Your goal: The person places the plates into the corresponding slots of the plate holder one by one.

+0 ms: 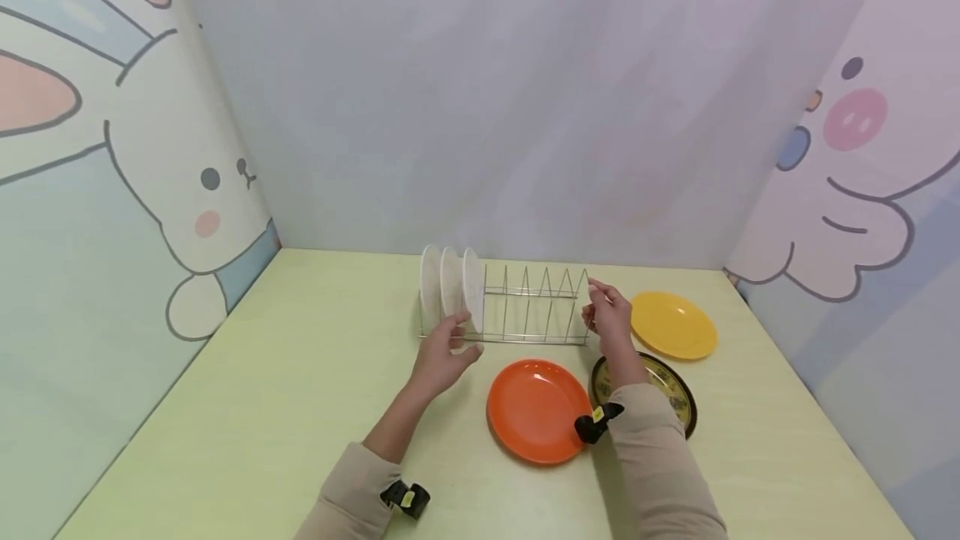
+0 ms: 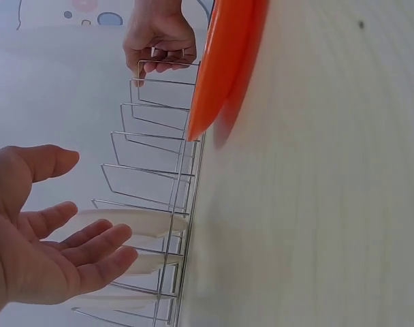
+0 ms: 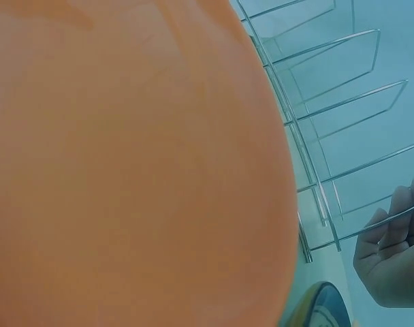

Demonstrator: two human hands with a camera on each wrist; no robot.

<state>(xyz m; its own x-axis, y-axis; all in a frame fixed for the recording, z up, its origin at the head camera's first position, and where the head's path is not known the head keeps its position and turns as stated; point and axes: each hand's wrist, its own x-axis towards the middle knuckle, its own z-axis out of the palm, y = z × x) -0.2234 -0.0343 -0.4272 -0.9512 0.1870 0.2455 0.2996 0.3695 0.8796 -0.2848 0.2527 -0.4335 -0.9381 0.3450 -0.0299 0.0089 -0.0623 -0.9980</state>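
A wire dish rack [image 1: 534, 343] stands near the back of the table. Three white plates [image 1: 473, 282] are upright side by side in its left slots. My left hand [image 1: 441, 361] is in front of these plates, fingers spread and relaxed; in the left wrist view the palm of this hand [image 2: 40, 248] shows nothing held. At the rack's right end my right hand [image 1: 611, 317] grips the end wire with curled fingers, also seen in the left wrist view as a hand [image 2: 161, 41] on the wire.
An orange plate [image 1: 538, 412] lies flat before the rack. To its right is a dark-rimmed patterned plate [image 1: 670, 386], partly hidden by my right forearm. A yellow plate [image 1: 674, 325] lies right of the rack. Walls [image 1: 480, 107] with cartoon animals enclose the table.
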